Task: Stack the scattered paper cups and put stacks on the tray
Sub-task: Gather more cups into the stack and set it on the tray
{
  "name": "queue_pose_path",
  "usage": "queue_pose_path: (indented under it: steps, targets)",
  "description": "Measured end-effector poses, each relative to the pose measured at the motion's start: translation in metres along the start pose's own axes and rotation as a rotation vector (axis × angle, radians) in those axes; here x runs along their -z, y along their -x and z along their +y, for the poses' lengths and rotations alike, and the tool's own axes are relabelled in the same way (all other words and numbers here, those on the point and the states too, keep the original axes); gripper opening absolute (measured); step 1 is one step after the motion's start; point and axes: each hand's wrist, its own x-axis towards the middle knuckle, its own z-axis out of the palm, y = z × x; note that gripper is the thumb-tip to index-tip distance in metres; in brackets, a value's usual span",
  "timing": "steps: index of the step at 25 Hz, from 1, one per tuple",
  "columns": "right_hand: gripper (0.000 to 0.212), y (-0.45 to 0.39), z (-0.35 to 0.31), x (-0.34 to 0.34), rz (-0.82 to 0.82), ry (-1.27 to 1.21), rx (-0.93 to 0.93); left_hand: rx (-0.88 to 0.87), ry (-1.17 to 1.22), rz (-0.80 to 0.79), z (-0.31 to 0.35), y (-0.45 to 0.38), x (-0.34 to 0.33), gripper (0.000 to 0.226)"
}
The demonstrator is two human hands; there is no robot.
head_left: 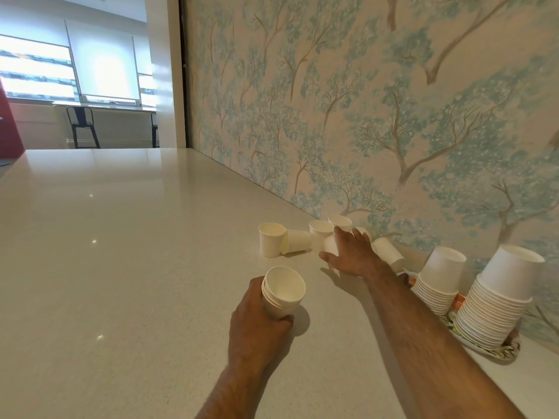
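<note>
**Several loose cups left; two stacks on tray**

Several paper cups lie scattered on the counter close to the wallpapered wall: some upright, some tipped on their sides, most touching one another.

The left hand is wrapped around a short stack of a few nested cups, mouth tilted up, held just above or on the counter; I cannot tell which. The right hand is spread open, palm down, over the cluster, fingertips on or around one tipped cup; whether it grips yet is unclear.

Two tall stacks, mouths down, stand on the patterned tray by the wall, near the right forearm.

Judgement: cups are light, thin-walled, easily crushed or knocked rolling. Take each by the side wall near the stiffer rim, with gentle pressure.
</note>
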Motion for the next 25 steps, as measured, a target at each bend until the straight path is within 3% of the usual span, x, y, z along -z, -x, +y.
queue_pose_path:
  steps: [5,10,14,15,18,20,22,25]
  targets:
    - [0.056,0.019,-0.01,0.006,0.245,-0.038,0.071,-0.007,-0.01,-0.009,-0.005,-0.001,-0.003,0.073]
    - [0.03,0.043,-0.025,0.009,0.242,-0.256,0.074,-0.003,-0.015,-0.019,-0.005,-0.002,-0.004,0.074]
    - [0.032,0.064,-0.036,0.027,0.116,-0.467,0.077,-0.017,-0.033,-0.021,-0.006,-0.003,-0.004,0.072]
    - [0.03,0.069,-0.038,0.033,0.19,-0.519,0.107,-0.015,-0.035,-0.02,-0.007,-0.003,-0.004,0.072]
    - [0.024,0.091,-0.048,0.047,0.615,-0.709,0.272,-0.009,-0.035,-0.009,-0.006,-0.003,-0.005,0.072]
    - [0.023,0.107,-0.059,0.055,0.768,-0.797,0.434,-0.011,-0.021,0.007,-0.004,-0.003,-0.005,0.071]
    - [0.023,0.119,-0.072,0.056,0.756,-0.781,0.592,-0.016,-0.01,0.018,-0.004,-0.003,-0.006,0.069]
    - [0.02,0.122,-0.087,0.045,0.592,-0.739,0.707,-0.006,0.001,0.048,-0.007,-0.005,-0.006,0.071]
